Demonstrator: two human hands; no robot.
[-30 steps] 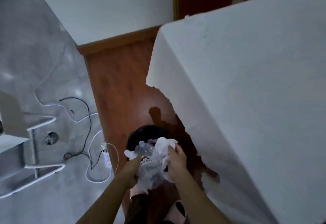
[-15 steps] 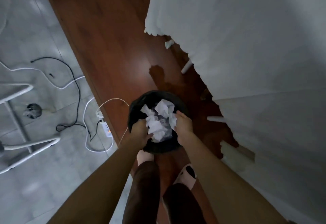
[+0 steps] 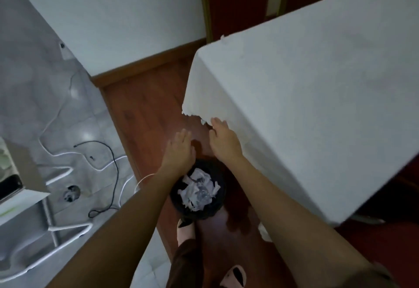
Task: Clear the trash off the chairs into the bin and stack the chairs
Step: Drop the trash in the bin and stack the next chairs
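A round black bin (image 3: 217, 208) stands on the wooden floor strip just in front of my feet. Crumpled white paper and a clear plastic bottle (image 3: 198, 191) lie inside it. My left hand (image 3: 180, 150) hovers above the bin's far rim, palm down, fingers apart and empty. My right hand (image 3: 223, 140) is stretched out beside it, also empty, its fingertips near the hanging edge of a white tablecloth (image 3: 306, 97). No chair is in view.
The cloth-covered table fills the right side. White and black cables (image 3: 108, 163) trail over the grey tiled floor at left, beside a white metal rack (image 3: 56, 231). A white scrap (image 3: 264, 233) lies on the floor under the table edge. Walls and a dark door close the far end.
The paper and bottle left both hands and now lie in the bin. Both hands have risen and opened above it, and the view has tilted up.
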